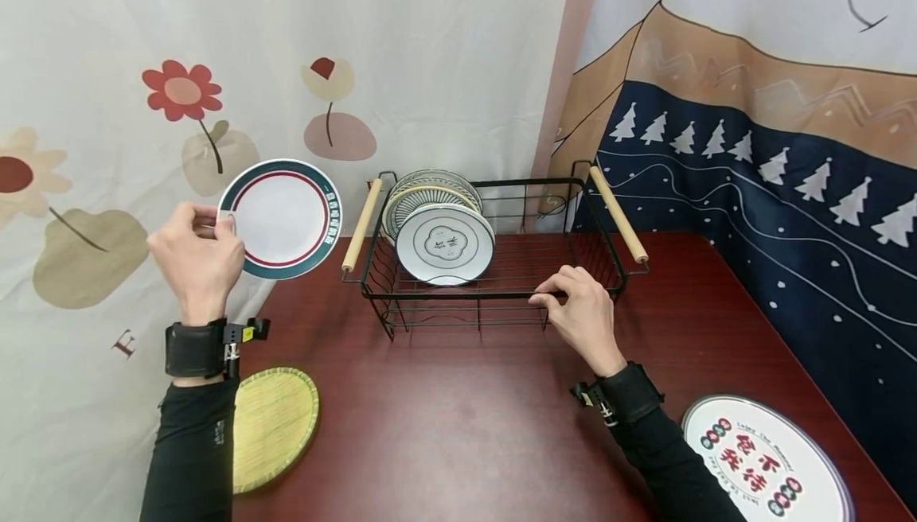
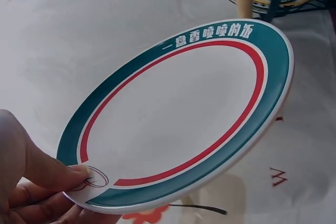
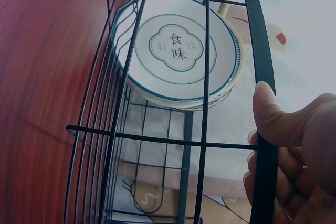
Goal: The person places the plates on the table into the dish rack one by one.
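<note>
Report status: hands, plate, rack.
Left hand pinches green-rimmed plate in the air, left of rack. Right hand grips rack's front rail. Three plates stand at rack's left end; rest open.

- A dark red-brown, glossy wooden worktop fills the lower part of the head view.
- Behind the worktop, to the left, hangs a cream fabric curtain printed with red flowers and muted tan leaves.
- Along the worktop's right edge hangs a cloth backdrop with a navy band of white pine trees, a tan band above that, and white at the top.
- The light is even and soft, casting faint shadows on the worktop.
</note>
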`<state>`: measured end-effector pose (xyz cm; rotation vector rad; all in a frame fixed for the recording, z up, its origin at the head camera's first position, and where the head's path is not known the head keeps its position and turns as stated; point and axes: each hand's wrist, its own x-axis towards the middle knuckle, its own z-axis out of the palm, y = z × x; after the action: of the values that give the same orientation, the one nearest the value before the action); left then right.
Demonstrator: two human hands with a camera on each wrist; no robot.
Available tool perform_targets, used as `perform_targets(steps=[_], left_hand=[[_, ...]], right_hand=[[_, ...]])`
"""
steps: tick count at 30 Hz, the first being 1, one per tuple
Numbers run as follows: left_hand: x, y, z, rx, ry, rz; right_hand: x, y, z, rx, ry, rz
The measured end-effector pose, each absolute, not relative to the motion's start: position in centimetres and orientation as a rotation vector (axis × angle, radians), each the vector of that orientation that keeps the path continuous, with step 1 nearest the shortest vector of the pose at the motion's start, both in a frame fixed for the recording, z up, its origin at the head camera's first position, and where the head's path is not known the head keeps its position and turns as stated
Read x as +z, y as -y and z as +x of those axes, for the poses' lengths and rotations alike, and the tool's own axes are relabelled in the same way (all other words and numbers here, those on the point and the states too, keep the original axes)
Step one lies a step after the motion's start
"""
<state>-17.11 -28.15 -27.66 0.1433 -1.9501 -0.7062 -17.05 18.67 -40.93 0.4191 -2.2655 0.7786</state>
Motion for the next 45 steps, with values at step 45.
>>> perform_targets(steps=[45], left_hand=[[-25.3,18.5,-20.9,-0.629,2.047,-0.503]], right_hand=[[-41.0,-18.6,-17.2,0.795,2.256,0.414]])
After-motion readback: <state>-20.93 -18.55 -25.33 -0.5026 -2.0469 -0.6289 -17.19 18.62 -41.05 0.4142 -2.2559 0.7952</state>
